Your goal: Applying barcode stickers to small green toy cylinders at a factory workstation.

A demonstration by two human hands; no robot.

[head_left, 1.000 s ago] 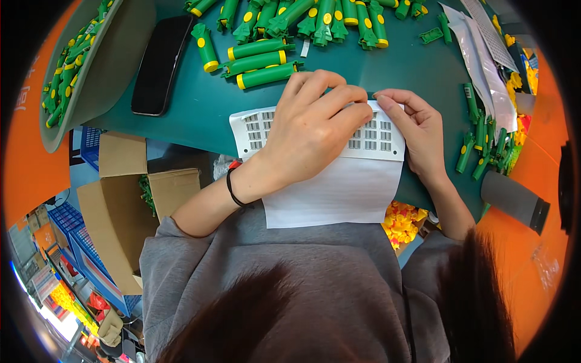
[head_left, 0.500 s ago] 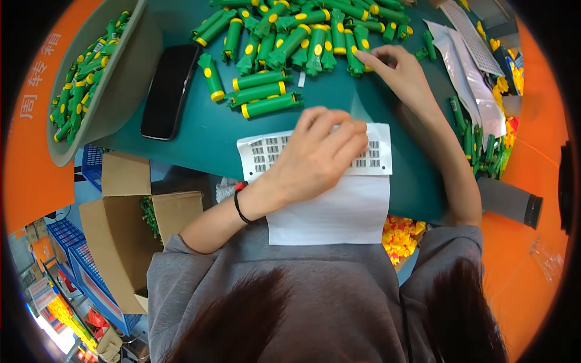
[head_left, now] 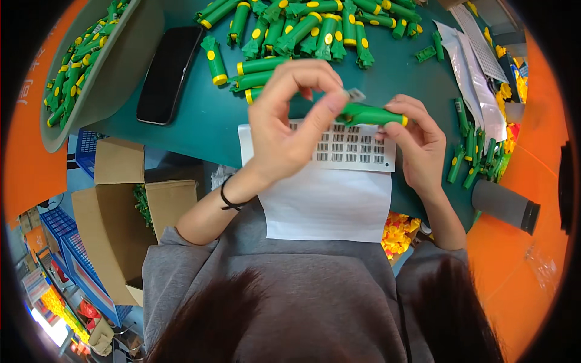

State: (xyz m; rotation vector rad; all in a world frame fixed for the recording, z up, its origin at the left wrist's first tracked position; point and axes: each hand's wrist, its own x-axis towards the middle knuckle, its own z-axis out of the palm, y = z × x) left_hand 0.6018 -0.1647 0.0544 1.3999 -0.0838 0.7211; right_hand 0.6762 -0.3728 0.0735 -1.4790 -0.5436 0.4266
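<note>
My right hand (head_left: 423, 145) grips a green tube with a yellow end band (head_left: 370, 115), held level above the sheet. Between the thumb and finger of my left hand (head_left: 281, 121) is a small barcode sticker (head_left: 357, 94), close to the tube's left part. Below both hands lies a white sheet of barcode stickers (head_left: 354, 156), its blank backing (head_left: 327, 209) hanging over the table edge toward me. Several more green tubes (head_left: 296, 33) with yellow bands lie piled on the far table, and a few lie behind my left hand, partly hidden.
A black phone (head_left: 169, 75) lies beside a grey-green bin (head_left: 118, 78) of green tubes at left. An open cardboard box (head_left: 109, 236) stands below. At right are plastic bags (head_left: 478, 78), loose tubes (head_left: 472, 151) and a grey cylinder (head_left: 502, 206).
My right hand has taken a tube from the pile and brought it nearer over the sheet. My left hand has lifted off the sheet with a sticker and turned toward the tube.
</note>
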